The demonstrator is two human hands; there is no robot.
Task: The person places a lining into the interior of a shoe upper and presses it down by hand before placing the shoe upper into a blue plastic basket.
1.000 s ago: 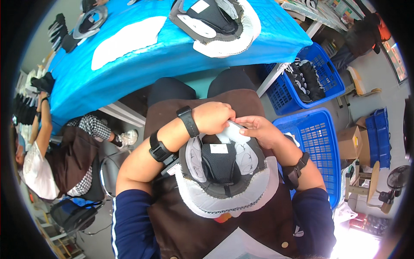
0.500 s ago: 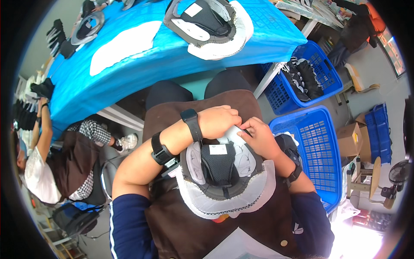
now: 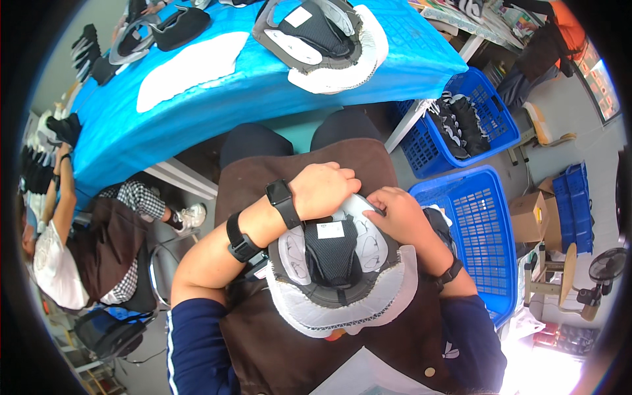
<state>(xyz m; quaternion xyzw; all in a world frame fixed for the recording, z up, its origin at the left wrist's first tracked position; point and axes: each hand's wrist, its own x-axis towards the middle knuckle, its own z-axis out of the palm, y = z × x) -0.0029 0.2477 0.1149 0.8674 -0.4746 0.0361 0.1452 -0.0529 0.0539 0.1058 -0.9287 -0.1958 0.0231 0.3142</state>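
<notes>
Liner (image 3: 334, 257): sits over the person's lap against the brown apron (image 3: 257, 342), hollow side up; its far end lies at the fingers of both hands, the rest nearer the body.
White trim (image 3: 342, 317): fans along the liner's near side, toward the chest, well apart from the grip.
Right hand (image 3: 398, 214): closed in a pinch on the liner's far right edge, thumb and bent forefinger drawn together there.
Left hand (image 3: 327, 187): back upward, fingers bent at the liner's far end, just beside the right hand; fingertips are hidden from me, so I cannot tell whether they grip.
White side pad (image 3: 372, 249): inside the liner, just on the near side of the right thumb.
Second liner (image 3: 317, 29): on the blue-covered table (image 3: 197, 118), well apart from both hands.
Blue crate (image 3: 487, 227): beside the right forearm, on the person's right.
</notes>
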